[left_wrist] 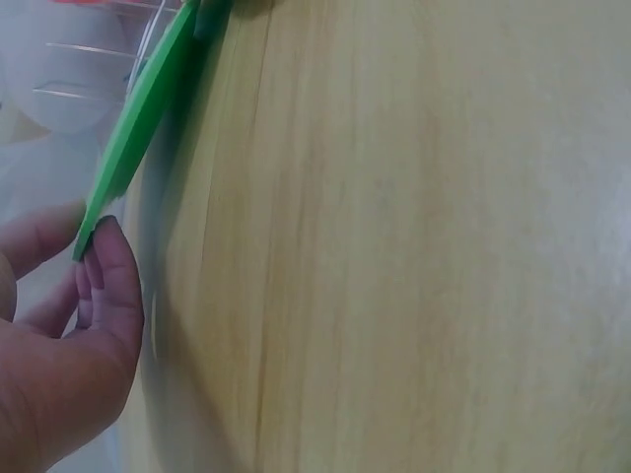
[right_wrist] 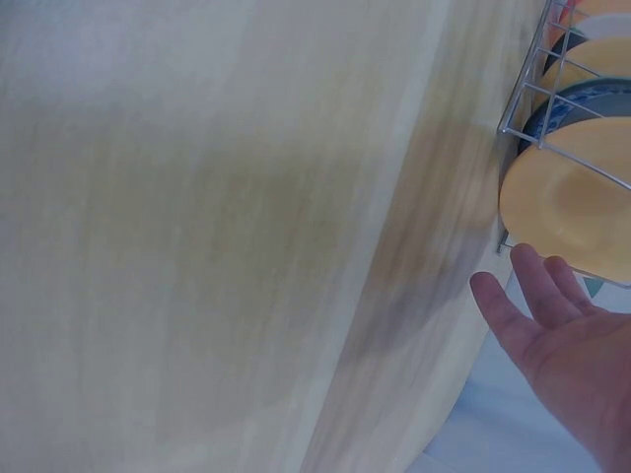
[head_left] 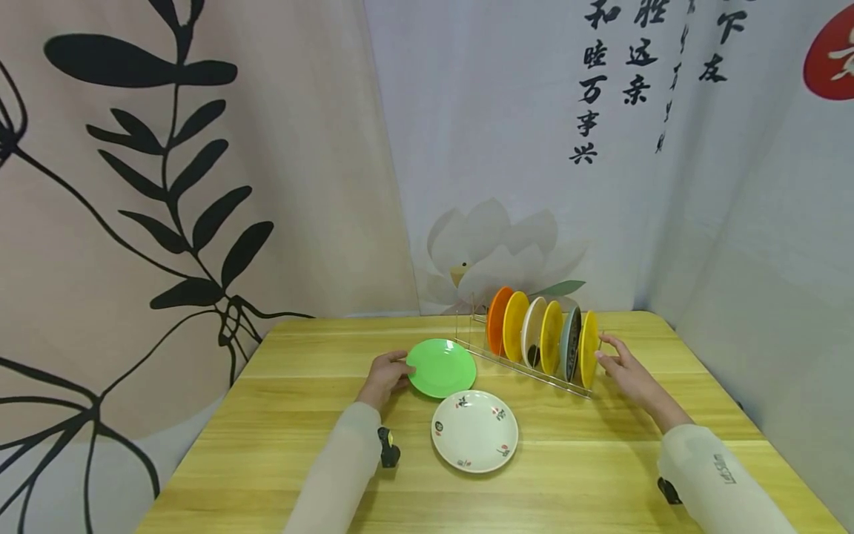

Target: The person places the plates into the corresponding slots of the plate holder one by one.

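My left hand (head_left: 385,378) pinches the left edge of a green plate (head_left: 442,368), thumb on one face and fingers on the other. In the left wrist view the green plate (left_wrist: 148,113) is tilted, with its edge between thumb and fingertips. Just in front of it lies a white plate (head_left: 474,432) with small floral prints. My right hand (head_left: 630,374) is at the right end of a wire dish rack (head_left: 525,370), beside the outermost yellow plate (head_left: 588,348). Its fingers (right_wrist: 537,281) are spread and hold nothing in the right wrist view.
Several plates stand upright in the rack, among them an orange plate (head_left: 497,320), a cream plate (head_left: 531,326) and a blue-grey patterned plate (head_left: 570,343). The rack's left end shows bare wires. The wooden table (head_left: 293,415) meets a printed curtain (head_left: 320,185) behind it.
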{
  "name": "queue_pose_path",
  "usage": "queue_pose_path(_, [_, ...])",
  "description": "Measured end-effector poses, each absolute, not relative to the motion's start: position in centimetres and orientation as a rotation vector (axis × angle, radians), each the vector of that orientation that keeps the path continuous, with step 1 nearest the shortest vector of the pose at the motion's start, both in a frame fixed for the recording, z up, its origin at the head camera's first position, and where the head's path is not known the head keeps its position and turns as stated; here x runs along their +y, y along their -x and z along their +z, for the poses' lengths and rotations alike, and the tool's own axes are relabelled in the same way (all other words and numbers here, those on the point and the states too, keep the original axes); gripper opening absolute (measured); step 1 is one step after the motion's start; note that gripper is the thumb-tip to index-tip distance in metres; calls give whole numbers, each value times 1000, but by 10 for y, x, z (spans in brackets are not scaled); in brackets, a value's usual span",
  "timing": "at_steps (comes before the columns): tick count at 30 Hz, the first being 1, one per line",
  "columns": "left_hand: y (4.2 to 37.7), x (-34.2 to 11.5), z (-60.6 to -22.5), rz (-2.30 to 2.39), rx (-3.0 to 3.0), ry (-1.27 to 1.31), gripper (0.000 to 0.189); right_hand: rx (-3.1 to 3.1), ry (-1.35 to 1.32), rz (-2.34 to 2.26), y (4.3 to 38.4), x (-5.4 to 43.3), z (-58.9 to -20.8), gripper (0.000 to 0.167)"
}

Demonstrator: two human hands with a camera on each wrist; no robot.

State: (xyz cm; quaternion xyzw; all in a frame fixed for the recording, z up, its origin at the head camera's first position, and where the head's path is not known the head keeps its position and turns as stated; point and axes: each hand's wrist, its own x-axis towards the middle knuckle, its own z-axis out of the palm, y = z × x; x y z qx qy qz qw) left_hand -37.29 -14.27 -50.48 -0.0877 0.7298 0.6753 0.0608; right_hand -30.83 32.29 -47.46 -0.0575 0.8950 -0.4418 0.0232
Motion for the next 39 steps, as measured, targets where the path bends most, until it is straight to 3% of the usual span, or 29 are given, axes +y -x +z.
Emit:
queue_pose_path(13, [371,-157,-500,2124,2167,282,45,2767,187,-1349,310,322,-475,66])
queue_pose_path(39, [372,-179,-491,2388,1964,208,54,2776,173,-1323,306,321,-471,66])
